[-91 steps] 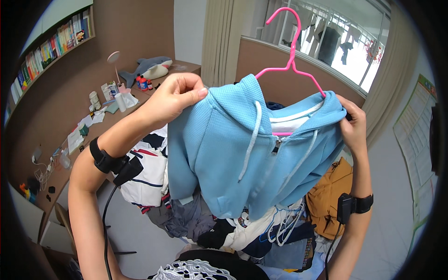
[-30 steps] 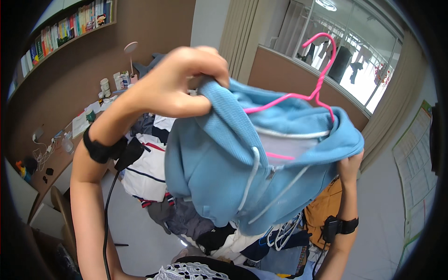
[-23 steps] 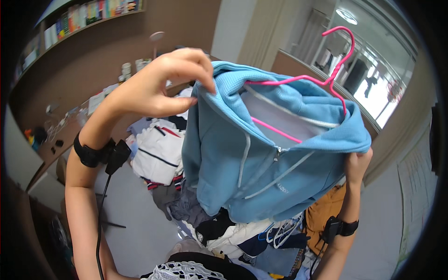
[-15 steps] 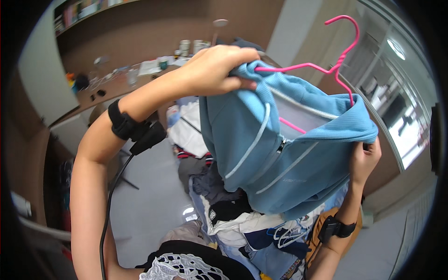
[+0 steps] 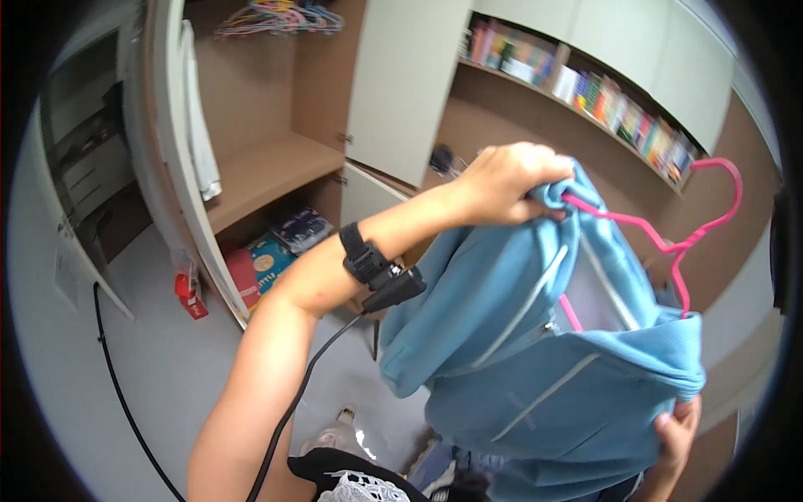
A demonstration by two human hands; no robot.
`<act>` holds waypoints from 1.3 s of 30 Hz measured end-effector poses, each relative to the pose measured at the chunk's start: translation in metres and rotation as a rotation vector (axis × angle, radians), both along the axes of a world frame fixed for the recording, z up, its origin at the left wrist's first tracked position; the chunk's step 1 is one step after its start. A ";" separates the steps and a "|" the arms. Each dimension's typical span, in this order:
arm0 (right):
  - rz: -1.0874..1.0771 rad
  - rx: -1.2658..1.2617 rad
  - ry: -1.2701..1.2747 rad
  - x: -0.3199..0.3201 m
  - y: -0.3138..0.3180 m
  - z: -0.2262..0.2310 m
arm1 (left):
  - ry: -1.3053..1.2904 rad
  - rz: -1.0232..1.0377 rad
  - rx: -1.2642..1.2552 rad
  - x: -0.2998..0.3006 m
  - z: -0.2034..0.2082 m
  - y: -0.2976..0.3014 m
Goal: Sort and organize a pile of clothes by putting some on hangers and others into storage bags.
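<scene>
A light-blue hooded zip jacket with pale drawstrings hangs tilted in front of me. A pink hanger runs inside its shoulders, its hook sticking up out of the neck at the right. My left hand is closed over the jacket's left shoulder, thumb below, around the hanger's end. Lower right, my right hand grips the cloth near the other shoulder; some of its fingers are hidden behind the fabric.
An open wardrobe stands ahead on the left, with several coloured hangers at its top and flat packages low inside. Its door stands outward. A bookshelf runs along the right wall. On the floor lie a red box and a black cable.
My view has swung left from the desk and clothes pile to the wardrobe. Both hands keep hold of the jacket and hanger, which now sit lower and further right in view.
</scene>
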State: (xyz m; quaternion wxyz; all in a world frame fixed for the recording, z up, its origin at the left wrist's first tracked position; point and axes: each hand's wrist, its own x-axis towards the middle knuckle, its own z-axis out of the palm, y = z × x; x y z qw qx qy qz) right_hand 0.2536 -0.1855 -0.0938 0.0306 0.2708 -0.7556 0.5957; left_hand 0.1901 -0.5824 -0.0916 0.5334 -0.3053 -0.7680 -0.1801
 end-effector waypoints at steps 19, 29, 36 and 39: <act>1.486 -0.230 -0.387 -0.284 -0.206 -0.055 | -0.113 0.724 0.381 -0.013 -0.055 -0.096; 1.635 -0.288 -0.322 -0.309 -0.481 -0.027 | 0.047 1.248 0.432 0.053 -0.073 -0.011; 1.759 -0.402 -0.255 -0.248 -0.685 0.050 | 0.189 1.456 0.029 0.112 -0.055 0.043; 1.742 -0.509 -0.194 -0.219 -0.756 0.072 | 0.262 1.814 -0.252 0.144 -0.074 0.079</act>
